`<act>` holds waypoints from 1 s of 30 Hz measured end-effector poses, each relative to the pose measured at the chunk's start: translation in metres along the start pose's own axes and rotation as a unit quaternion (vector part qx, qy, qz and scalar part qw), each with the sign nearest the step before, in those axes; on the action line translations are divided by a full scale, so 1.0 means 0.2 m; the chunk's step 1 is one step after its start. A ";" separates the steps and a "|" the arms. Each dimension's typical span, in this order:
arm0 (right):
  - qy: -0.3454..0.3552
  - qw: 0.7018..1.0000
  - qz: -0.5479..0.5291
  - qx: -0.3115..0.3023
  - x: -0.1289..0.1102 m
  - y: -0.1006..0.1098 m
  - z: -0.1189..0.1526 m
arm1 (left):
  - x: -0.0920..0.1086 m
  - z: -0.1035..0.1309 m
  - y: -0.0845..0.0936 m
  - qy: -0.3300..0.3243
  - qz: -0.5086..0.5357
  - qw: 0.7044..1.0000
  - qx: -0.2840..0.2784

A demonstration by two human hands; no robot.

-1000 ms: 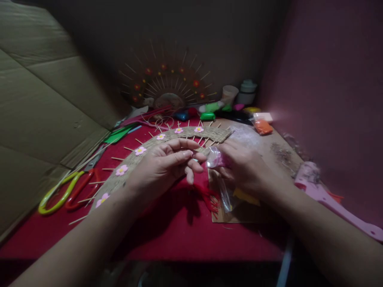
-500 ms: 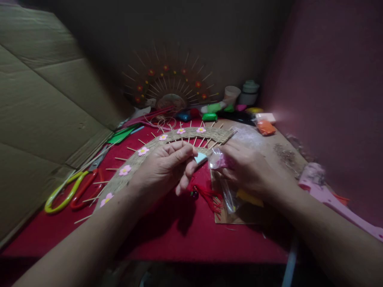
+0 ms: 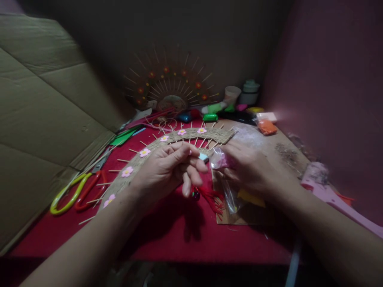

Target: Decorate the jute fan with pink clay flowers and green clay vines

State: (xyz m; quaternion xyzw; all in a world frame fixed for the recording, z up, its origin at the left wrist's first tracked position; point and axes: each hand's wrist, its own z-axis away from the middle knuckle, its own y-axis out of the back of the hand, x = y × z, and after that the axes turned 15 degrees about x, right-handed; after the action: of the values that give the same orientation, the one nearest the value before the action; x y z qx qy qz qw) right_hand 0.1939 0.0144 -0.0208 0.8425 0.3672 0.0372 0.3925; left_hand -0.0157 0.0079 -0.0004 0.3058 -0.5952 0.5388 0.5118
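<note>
My left hand (image 3: 176, 165) pinches a tiny pale pink bit (image 3: 190, 152) between thumb and forefinger, its other fingers loosely spread. Close by on the right, my right hand (image 3: 248, 165) is closed on a clear plastic packet (image 3: 220, 158) with pink material inside. A light blue piece (image 3: 203, 157) shows between the hands. Under and behind them curves a woven arch (image 3: 136, 162) with sticks poking out and pink flowers (image 3: 145, 152) with yellow centres along it. Below the hands lie a red tassel (image 3: 212, 199) and a small dark bead (image 3: 196, 194).
Scissors (image 3: 67, 195) with yellow and red handles lie at the left beside a cardboard panel (image 3: 38, 119). A second stick fan (image 3: 172, 85) stands at the back. Packets, a cup (image 3: 231, 95) and a jar (image 3: 249, 91) line the rear; a pink tool (image 3: 323, 187) is at right.
My left fingers have spread and shifted slightly right, covering more of the light blue piece. A tiny pink bit now shows at the thumb tip. My right hand keeps its hold; the view has shifted slightly.
</note>
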 end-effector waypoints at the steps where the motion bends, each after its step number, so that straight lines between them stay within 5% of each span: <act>1: 0.001 1.000 -0.001 0.002 0.00 0.00 0.00 | 0.00 0.01 0.00 0.001 -0.007 1.000 0.001; 13: -0.006 1.000 0.025 -0.013 -0.01 0.00 -0.01 | 0.10 0.01 0.03 -0.143 -0.049 0.981 0.119; 19: 0.006 1.000 0.018 -0.007 0.01 0.00 0.00 | 0.12 0.02 0.02 -0.181 -0.188 0.948 0.182; 23: 0.004 1.000 0.016 -0.001 0.02 0.01 0.00 | 0.13 0.04 0.07 -0.213 -0.364 0.882 0.209; 27: -0.003 1.000 0.016 -0.007 0.01 0.02 -0.01 | 0.10 0.05 0.16 -0.251 -0.579 0.764 0.136; 30: 0.001 1.000 0.020 0.002 0.01 0.02 -0.01 | 0.06 0.05 0.22 -0.290 -0.649 0.697 0.095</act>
State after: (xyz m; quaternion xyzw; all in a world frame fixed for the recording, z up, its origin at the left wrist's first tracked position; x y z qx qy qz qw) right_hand 0.1979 0.0158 -0.0171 0.8507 0.3502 0.0450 0.3894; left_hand -0.0617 0.0114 -0.0024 0.8040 -0.3139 0.0117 0.5048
